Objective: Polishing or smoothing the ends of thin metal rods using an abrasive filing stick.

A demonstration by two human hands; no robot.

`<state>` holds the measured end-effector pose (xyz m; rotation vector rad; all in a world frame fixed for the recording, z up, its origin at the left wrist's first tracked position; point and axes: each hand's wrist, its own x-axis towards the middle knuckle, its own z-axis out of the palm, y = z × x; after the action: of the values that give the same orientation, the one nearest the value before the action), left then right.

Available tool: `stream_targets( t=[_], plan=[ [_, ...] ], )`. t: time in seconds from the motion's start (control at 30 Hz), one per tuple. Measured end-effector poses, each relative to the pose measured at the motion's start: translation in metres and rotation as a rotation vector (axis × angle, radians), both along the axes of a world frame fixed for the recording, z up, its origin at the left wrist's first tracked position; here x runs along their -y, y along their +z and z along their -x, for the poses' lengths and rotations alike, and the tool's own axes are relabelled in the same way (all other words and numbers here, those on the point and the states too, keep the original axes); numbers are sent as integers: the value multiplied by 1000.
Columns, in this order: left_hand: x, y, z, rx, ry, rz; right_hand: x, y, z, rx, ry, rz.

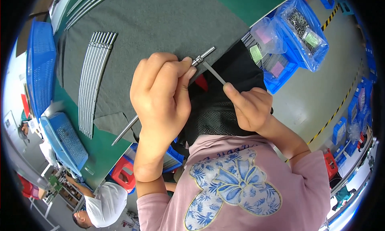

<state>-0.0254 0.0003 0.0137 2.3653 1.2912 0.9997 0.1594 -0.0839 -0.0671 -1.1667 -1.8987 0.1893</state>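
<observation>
My left hand [160, 90] is closed round a long thin metal rod [125, 130], which slants from lower left to upper right. Thumb and index finger pinch it just below a stepped collar [197, 61] near its upper end. In my closed right hand [254, 108] is a slim flat grey strip [215, 73] that looks like a small file. Its far tip lies close to the collar; whether they touch I cannot tell. A row of several similar metal rods [95, 82] lies side by side on the grey cloth [160, 22] to the left.
More long rods [90, 6] lie at the far left on the green table [252, 2]. Blue baskets [40, 70] stand along its left side. At right, a lined blue bin [317, 58] holds small metal parts, beside bagged rods. A person in white [110, 203] sits lower left.
</observation>
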Motion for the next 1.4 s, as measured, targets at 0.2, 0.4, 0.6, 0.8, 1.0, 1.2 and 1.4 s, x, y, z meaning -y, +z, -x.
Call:
stream_targets(
  t=[0.2,0.4,0.6,0.8,1.0,1.2,1.4],
  plan=[
    [1,-2,1,-19,-6,1,-1,-2,-2,4,18,34],
    [0,2,2,-15,-2,24,-2,1,-7,-8,36,35],
    [2,-5,2,-30,0,-31,-15,26,-11,-137,-41,89],
    [5,-11,-5,-87,31,-167,-66,55,46,-113,-202,43],
    [10,-4,-1,-113,45,-126,-81,35,9,-127,-337,-45],
    [15,44,10,-42,9,-49,-51,12,-46,-378,-424,239],
    [-73,53,8,-289,-160,-211,-33,7,-47,-381,-369,331]
  ],
)
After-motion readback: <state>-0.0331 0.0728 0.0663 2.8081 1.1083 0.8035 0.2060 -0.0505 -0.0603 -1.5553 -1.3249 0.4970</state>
